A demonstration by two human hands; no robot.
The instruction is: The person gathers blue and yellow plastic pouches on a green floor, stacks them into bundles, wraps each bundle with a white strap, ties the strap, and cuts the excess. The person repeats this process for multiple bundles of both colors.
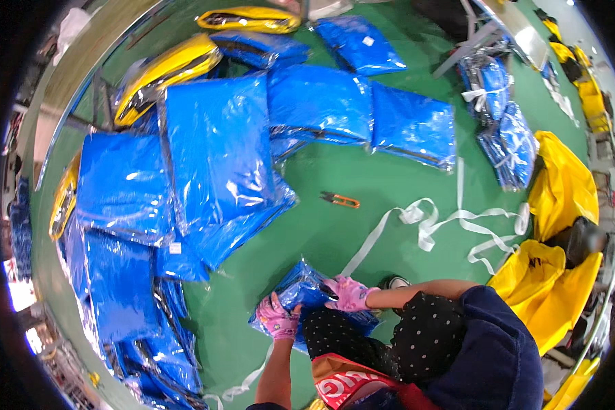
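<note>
A blue packet (299, 281) in clear, shiny plastic lies low in front of me, against my dotted trousers. My left hand (278, 318), in a pink patterned glove, is closed on its left side. On its far right side, my right hand (352, 294), in a matching glove, is closed with bent fingers at the plastic. A white strap (372, 242) runs from beside the right hand out across the green floor. More white strap (246, 387) shows on the near side of the packet; whether it is the same piece is hidden.
Orange-handled thread snips (342, 200) lie on the floor beyond the packet. Blue packets (219, 147) are heaped left and far, with yellow packets (167, 72) among them. Tied blue bundles (502, 130) lie at far right. Yellow fabric (564, 184) is spread along the right.
</note>
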